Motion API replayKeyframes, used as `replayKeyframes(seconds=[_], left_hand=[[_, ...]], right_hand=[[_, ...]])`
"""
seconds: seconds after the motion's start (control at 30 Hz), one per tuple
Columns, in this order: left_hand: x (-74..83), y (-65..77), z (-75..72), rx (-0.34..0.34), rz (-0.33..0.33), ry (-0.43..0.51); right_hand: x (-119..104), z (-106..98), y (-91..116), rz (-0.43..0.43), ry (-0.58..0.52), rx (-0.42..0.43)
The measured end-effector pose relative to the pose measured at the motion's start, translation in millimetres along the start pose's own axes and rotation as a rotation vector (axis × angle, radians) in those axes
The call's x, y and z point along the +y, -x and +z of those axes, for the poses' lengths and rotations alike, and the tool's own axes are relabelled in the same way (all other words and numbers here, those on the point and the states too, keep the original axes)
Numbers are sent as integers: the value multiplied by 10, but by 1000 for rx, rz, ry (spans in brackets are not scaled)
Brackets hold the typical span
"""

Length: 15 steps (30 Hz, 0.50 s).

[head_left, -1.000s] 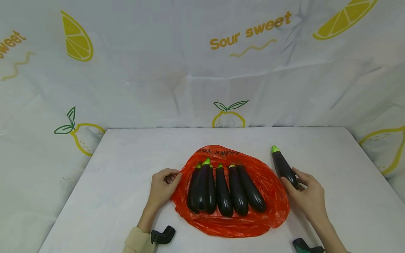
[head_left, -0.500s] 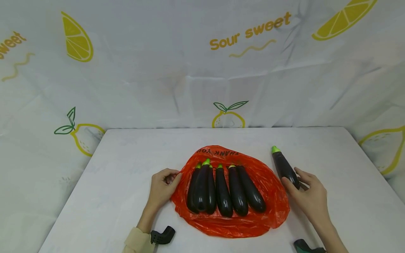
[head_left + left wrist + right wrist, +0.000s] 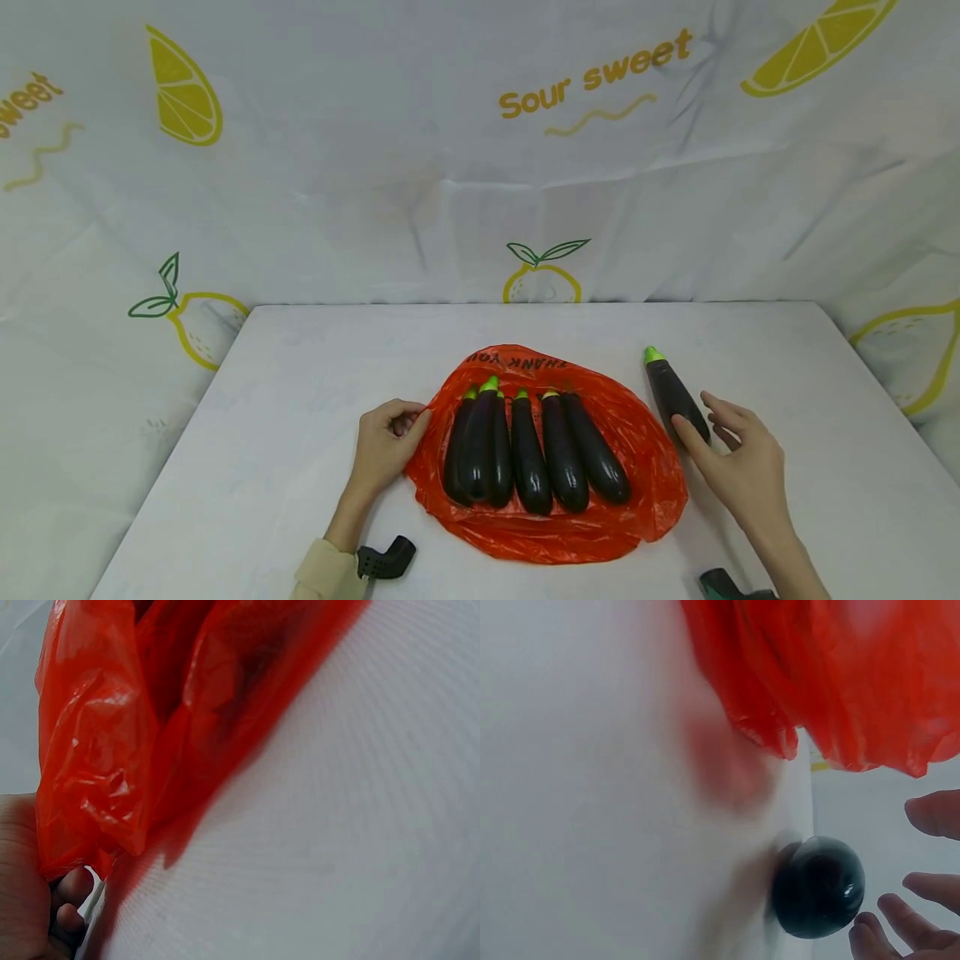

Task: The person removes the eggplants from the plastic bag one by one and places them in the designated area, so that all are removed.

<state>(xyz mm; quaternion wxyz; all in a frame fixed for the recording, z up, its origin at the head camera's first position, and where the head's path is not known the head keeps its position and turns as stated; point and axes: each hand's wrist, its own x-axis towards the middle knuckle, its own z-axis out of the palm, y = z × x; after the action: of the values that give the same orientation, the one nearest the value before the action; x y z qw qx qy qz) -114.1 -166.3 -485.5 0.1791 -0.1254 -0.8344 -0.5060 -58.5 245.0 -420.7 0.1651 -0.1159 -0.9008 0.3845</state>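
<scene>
A red plastic bag (image 3: pixel 654 475) printed "THANK YOU" lies spread on the table with its mouth open. Several dark eggplants (image 3: pixel 529 458) with green caps lie side by side on it. My left hand (image 3: pixel 384 446) pinches the bag's left edge between thumb and fingers; in the left wrist view the gathered red plastic (image 3: pixel 97 772) meets the fingertips. Right of the bag, a single eggplant (image 3: pixel 667 390) lies on the white table, green cap pointing away. Around its near end is my right hand (image 3: pixel 746 471), thumb and fingers spread. The right wrist view shows this eggplant's round end (image 3: pixel 819 889) close to the fingertips.
The white table (image 3: pixel 262 433) ends at the back against a white curtain (image 3: pixel 337 167) printed with lemons. Black wrist-worn devices (image 3: pixel 388 558) sit by both wrists.
My right hand has loosened its fingers from the single eggplant and drawn back slightly to the right. That eggplant now lies on the table. The left hand and bag look unchanged.
</scene>
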Motion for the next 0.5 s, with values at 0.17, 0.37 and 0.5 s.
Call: replayKeyframes(seconds=[0.17, 0.37, 0.5], left_hand=[[-11, -5, 7, 3, 8, 2], [-22, -6, 2, -6, 11, 13], [-19, -4, -3, -9, 13, 24]], right_hand=[[-87, -23, 20, -7, -29, 12], [-293, -46, 84, -67, -104, 4], [-400, -36, 121, -128, -146, 2]])
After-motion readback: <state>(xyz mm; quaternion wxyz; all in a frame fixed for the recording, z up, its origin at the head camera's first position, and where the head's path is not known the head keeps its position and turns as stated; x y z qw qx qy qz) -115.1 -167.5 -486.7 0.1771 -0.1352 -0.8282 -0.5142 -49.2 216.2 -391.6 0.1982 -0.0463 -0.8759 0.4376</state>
